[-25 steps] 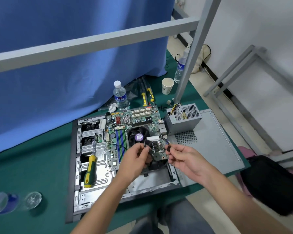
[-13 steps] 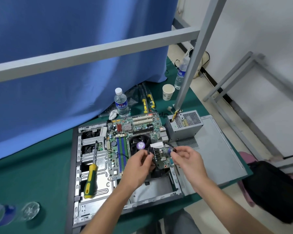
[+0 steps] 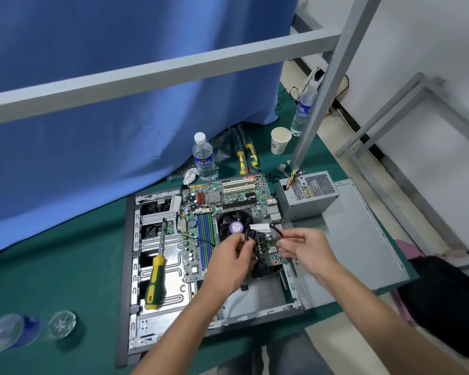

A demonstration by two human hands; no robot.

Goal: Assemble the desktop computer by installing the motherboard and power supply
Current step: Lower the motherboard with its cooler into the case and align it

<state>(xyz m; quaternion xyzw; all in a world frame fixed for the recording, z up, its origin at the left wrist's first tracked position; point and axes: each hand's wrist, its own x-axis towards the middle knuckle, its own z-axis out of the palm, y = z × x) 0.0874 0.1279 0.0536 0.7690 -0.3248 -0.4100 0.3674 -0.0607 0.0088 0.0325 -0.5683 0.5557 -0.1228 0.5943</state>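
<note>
Both hands are over the near right corner of the motherboard (image 3: 228,212). The left hand (image 3: 234,257) and the right hand (image 3: 302,246) each pinch one end of a thin black cable (image 3: 275,229) that arches between them with a white tag at its crown. A second ago the hands were closer to the body and the cable hung slack; now they have moved forward over the board, and the cable sits beside the fan (image 3: 234,226). That suggests a connector is being lined up for a header, though the plug itself is too small to make out.

The board lies in the open case (image 3: 136,266), not visibly screwed down. The power supply (image 3: 307,194) stands outside it on the side panel (image 3: 363,239), just right of the board. A screwdriver (image 3: 156,280) rests on the drive bay to the left. Room is tight between the fan and the case's right wall; the near case floor is open.
</note>
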